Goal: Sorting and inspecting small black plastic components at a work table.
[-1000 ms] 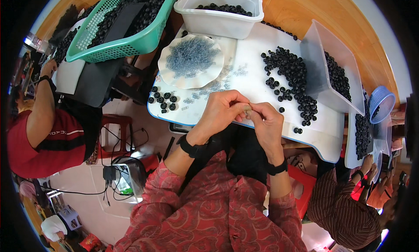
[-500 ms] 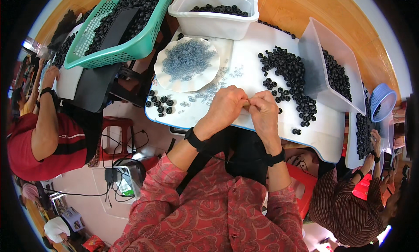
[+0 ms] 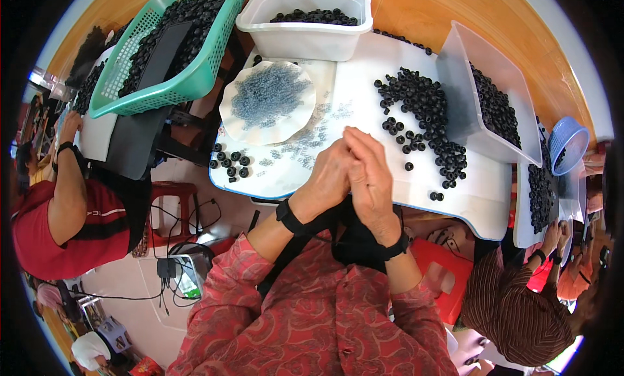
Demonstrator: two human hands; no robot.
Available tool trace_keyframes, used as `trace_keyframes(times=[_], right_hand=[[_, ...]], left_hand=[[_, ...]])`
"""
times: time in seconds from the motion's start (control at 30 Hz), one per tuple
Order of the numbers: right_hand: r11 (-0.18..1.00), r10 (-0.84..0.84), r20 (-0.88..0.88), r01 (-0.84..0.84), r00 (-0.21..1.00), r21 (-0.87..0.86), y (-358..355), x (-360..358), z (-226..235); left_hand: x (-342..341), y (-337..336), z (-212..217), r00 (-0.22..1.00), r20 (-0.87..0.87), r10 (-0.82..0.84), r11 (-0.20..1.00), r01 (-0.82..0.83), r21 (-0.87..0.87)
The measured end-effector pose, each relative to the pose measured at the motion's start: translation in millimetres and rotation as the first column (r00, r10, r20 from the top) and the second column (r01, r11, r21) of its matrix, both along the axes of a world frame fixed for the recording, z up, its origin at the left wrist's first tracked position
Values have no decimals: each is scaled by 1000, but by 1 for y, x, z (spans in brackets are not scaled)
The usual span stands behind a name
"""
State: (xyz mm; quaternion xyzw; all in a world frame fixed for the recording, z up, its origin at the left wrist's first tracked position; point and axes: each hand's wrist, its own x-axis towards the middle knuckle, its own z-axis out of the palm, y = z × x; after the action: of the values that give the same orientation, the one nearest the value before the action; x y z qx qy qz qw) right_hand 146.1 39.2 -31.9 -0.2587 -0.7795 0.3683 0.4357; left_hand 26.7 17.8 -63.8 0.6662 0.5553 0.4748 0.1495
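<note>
Head view: left hand (image 3: 328,177) and right hand (image 3: 369,174) pressed together above white table (image 3: 390,64), fingers closed; anything held inside cannot be told. Black rings (image 3: 422,116) heaped just right. Better to keep fingertips steady, close over table.

A single head-worn fisheye view looks steeply down from above the person's own chest, facing away from the body across a white table (image 3: 481,200). It sits close: the left hand (image 3: 328,177) and right hand (image 3: 370,177), pressed together, fill the centre, with the patterned red sleeves entering from the lower edge. The lens bends the table edges and darkens the corners. At far left the green basket (image 3: 195,83) curves off; at right the clear bin (image 3: 455,109) tilts toward the rim. No second view shares the scene.
</note>
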Motion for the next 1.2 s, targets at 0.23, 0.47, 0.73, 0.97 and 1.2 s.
trace_keyframes(times=[0.23,0.47,0.73,0.97,1.2], right_hand=[[997,69,77,-72,995,35,7,-5,-13],[997,52,73,-56,996,60,8,-6,-20],[997,24,41,-27,999,65,6,-4,-23],[999,24,2,-24,1000,-49,3,-4,-18],[994,23,-4,-23,1000,-103,6,-6,-26]], left_hand=[[3,-2,6,990,134,-46,999,47,-4],[1,-1,2,998,31,-49,998,47,48],[3,-2,3,998,-58,-30,999,29,-24],[7,-1,-2,996,-83,8,1000,-8,1],[6,-1,-5,998,61,16,998,-13,-61]])
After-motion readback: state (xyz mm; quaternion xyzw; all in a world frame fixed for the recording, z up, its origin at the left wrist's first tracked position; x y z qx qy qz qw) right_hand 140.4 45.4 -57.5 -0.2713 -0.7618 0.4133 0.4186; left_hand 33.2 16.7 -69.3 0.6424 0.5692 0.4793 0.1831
